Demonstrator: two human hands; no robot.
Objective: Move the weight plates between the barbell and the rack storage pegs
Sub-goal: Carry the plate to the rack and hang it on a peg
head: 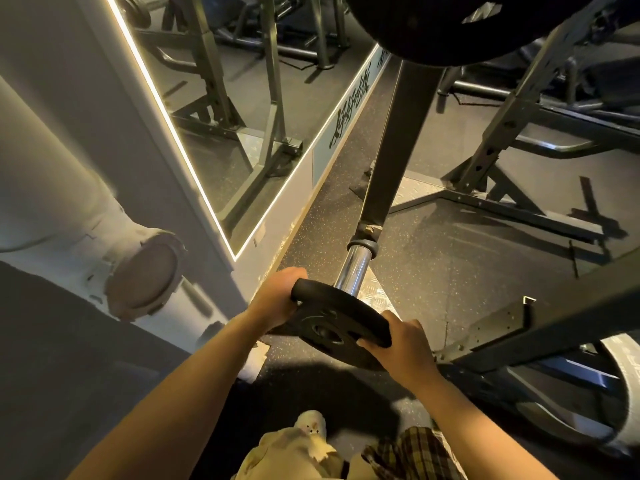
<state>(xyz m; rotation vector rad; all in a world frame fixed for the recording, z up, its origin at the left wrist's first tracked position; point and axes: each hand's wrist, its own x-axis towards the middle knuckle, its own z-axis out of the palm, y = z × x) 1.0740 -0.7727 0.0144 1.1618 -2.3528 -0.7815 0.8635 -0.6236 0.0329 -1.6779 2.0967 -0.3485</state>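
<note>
A small black weight plate (337, 323) was held between both hands at the free end of the chrome barbell sleeve (353, 268), low in the head view and above the speckled rubber floor (433, 258). The left hand (277, 297) grasped the plate's far left rim, fingers curled over the top edge and the thumb side underneath. The right hand (403, 344) clasped the near right rim, thumb lying across the plate's face and fingers wrapped under the edge. So each grip was clenched on the plate, one at either side, with the centre hole between them.

The plate was tilted, its face turned up toward the camera, and its upper edge covered the tip of the sleeve; whether the sleeve had entered the hole could not be told. The plate looked matte black with a rounded rim, raised lettering too dim to read, and a dark centre hole ringed by a raised hub.

Beyond the sleeve's collar (362, 245) the bar ran up to a large dark plate (433, 26) at the top of the view. A grey rack frame (512, 109) stood to the right, and a lit mirror (221, 109) leaned along the wall on the left.
</note>
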